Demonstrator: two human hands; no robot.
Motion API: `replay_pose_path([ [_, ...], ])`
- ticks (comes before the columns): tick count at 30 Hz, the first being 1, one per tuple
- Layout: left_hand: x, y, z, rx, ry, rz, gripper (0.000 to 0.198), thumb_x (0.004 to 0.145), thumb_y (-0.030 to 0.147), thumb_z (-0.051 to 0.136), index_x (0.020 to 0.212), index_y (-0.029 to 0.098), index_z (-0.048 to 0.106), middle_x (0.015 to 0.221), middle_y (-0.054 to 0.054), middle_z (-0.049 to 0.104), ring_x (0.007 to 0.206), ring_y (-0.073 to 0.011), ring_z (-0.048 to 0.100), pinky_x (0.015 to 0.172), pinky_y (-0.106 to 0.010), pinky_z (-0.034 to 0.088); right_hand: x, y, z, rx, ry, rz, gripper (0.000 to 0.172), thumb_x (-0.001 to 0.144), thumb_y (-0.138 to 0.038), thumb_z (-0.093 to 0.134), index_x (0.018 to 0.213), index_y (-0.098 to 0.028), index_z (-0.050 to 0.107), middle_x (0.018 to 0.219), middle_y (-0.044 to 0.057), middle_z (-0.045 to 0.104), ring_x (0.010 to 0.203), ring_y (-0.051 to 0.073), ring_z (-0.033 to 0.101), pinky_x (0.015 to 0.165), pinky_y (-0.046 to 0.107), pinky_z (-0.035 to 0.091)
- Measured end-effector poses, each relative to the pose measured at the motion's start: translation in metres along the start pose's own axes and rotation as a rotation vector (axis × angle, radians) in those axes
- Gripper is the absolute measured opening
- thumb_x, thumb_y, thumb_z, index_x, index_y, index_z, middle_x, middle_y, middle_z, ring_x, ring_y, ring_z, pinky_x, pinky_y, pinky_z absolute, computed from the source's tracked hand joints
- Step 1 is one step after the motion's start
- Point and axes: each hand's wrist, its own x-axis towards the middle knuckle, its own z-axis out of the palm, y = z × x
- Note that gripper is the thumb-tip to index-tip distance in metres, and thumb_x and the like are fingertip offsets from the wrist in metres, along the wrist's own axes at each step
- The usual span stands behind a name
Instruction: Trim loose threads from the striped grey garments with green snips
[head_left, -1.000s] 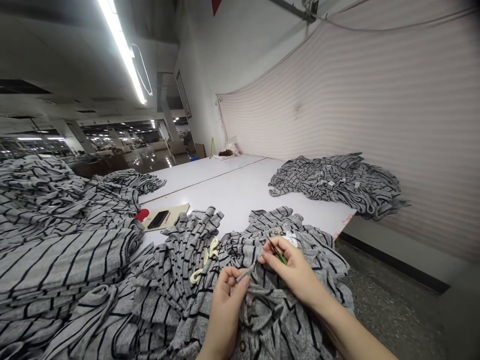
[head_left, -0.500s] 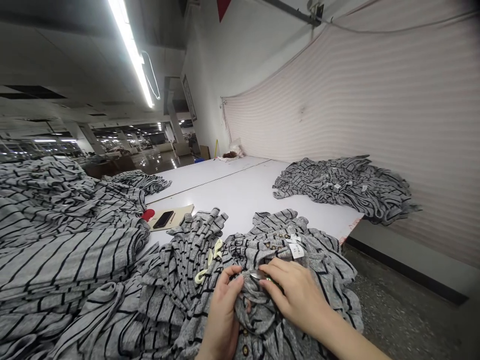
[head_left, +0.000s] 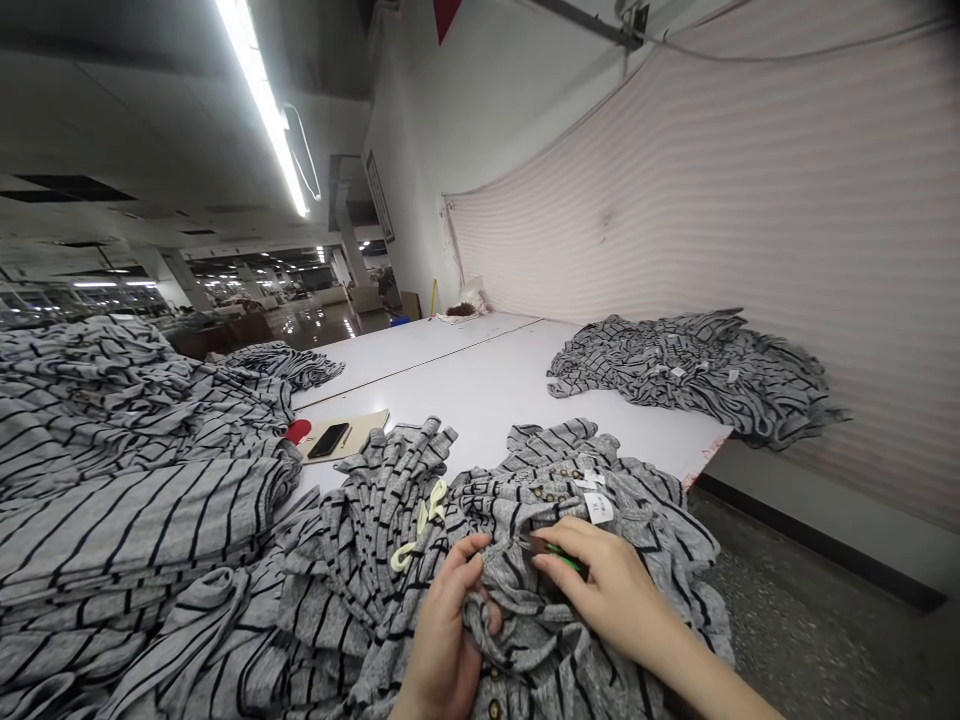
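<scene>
A grey knit garment with black stripes [head_left: 525, 620] lies bunched at the table's near edge, with brown buttons down its front and a white size label [head_left: 598, 508] at its neck. My left hand [head_left: 448, 630] pinches a fold of this garment. My right hand [head_left: 611, 590] holds small green-handled thread snips [head_left: 556, 551] whose metal tip touches the fabric just right of my left thumb. A pale yellow cord [head_left: 417, 530] lies on the striped garments to the left of my hands.
Tall stacks of striped garments [head_left: 127, 470] fill the left side. Another striped heap [head_left: 690, 375] sits at the far right of the white table [head_left: 480, 385]. A black phone [head_left: 328, 439] lies on a tan folder, beside a red object. Grey floor runs along the right.
My right hand dropped from a raised position with the snips up to the fabric fold. My left hand shifted its pinch lower on the garment. The view moved slightly.
</scene>
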Motion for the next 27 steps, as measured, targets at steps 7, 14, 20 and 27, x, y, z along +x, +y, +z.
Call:
replay_pose_path([
  [7, 0.002, 0.0, -0.002, -0.083, 0.007, -0.065, 0.041, 0.063, 0.028, 0.076, 0.098, 0.014, 0.061, 0.059, 0.006, 0.048, 0.045, -0.0035, 0.037, 0.04, -0.015, 0.032, 0.006, 0.001, 0.003, 0.03, -0.008, -0.039, 0.022, 0.091, -0.031, 0.049, 0.1, -0.025, 0.069, 0.098, 0.003, 0.066, 0.087, 0.019, 0.061, 0.076, 0.028, 0.045],
  [14, 0.002, -0.001, -0.002, -0.085, -0.008, -0.072, 0.037, 0.066, 0.026, 0.074, 0.098, 0.014, 0.06, 0.06, 0.006, 0.048, 0.043, -0.0027, 0.036, 0.04, -0.015, 0.031, 0.007, 0.002, 0.002, 0.059, -0.027, -0.027, 0.02, 0.089, -0.032, 0.053, 0.101, -0.026, 0.068, 0.098, 0.002, 0.066, 0.087, 0.018, 0.061, 0.075, 0.027, 0.045],
  [20, 0.002, -0.001, -0.001, -0.056, -0.021, -0.05, 0.038, 0.067, 0.028, 0.074, 0.098, 0.013, 0.059, 0.062, 0.005, 0.05, 0.044, -0.0033, 0.037, 0.039, -0.015, 0.031, 0.01, 0.007, 0.003, 0.082, -0.042, 0.005, 0.021, 0.089, -0.034, 0.053, 0.1, -0.026, 0.069, 0.099, 0.002, 0.066, 0.088, 0.019, 0.06, 0.075, 0.028, 0.045],
  [27, -0.008, -0.005, 0.01, 0.016, -0.047, 0.037, 0.031, 0.074, 0.032, 0.071, 0.095, 0.017, 0.053, 0.07, 0.001, 0.06, 0.055, -0.0071, 0.05, 0.052, -0.018, 0.045, 0.0, 0.003, -0.006, 0.06, -0.053, -0.011, 0.021, 0.091, -0.033, 0.049, 0.101, -0.026, 0.066, 0.095, 0.002, 0.064, 0.082, 0.017, 0.059, 0.067, 0.025, 0.043],
])
